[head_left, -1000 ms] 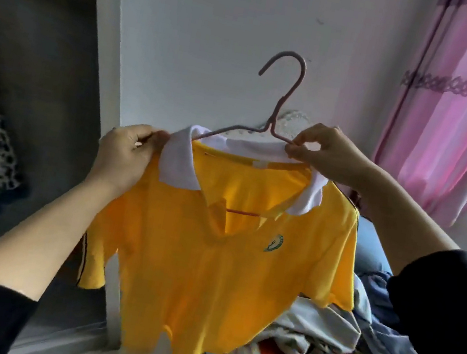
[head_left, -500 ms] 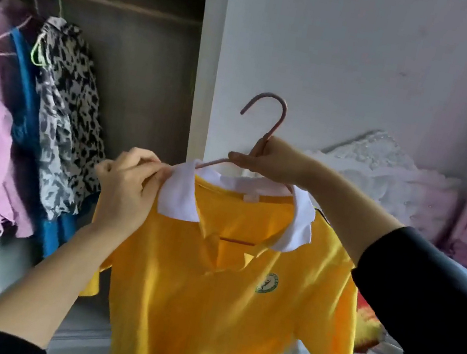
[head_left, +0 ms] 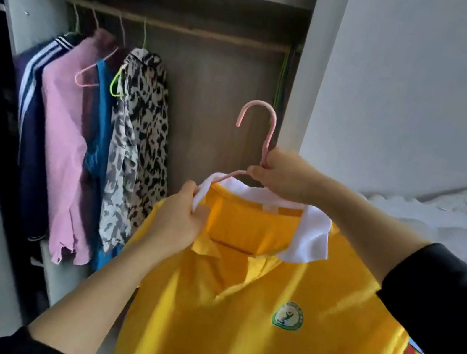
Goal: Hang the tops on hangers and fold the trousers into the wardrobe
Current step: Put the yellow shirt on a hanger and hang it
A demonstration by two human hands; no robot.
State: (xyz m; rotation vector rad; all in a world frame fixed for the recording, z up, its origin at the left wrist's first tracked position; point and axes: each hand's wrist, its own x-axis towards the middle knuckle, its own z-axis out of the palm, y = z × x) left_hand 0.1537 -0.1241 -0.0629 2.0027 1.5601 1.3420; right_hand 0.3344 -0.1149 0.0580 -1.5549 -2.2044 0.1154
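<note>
Head view: hung garments (head_left: 92,136) crowd the rail (head_left: 219,37) left of yellow shirt (head_left: 232,317).

4 hung garments (head_left: 62,131) on wardrobe rail (head_left: 189,30)

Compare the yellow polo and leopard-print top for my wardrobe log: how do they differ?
The yellow polo is plain, white-collared; the leopard-print top is patterned. The polo, on a pink hanger, is held off the rail; the leopard-print top hangs from it. Both are on hangers.
</note>
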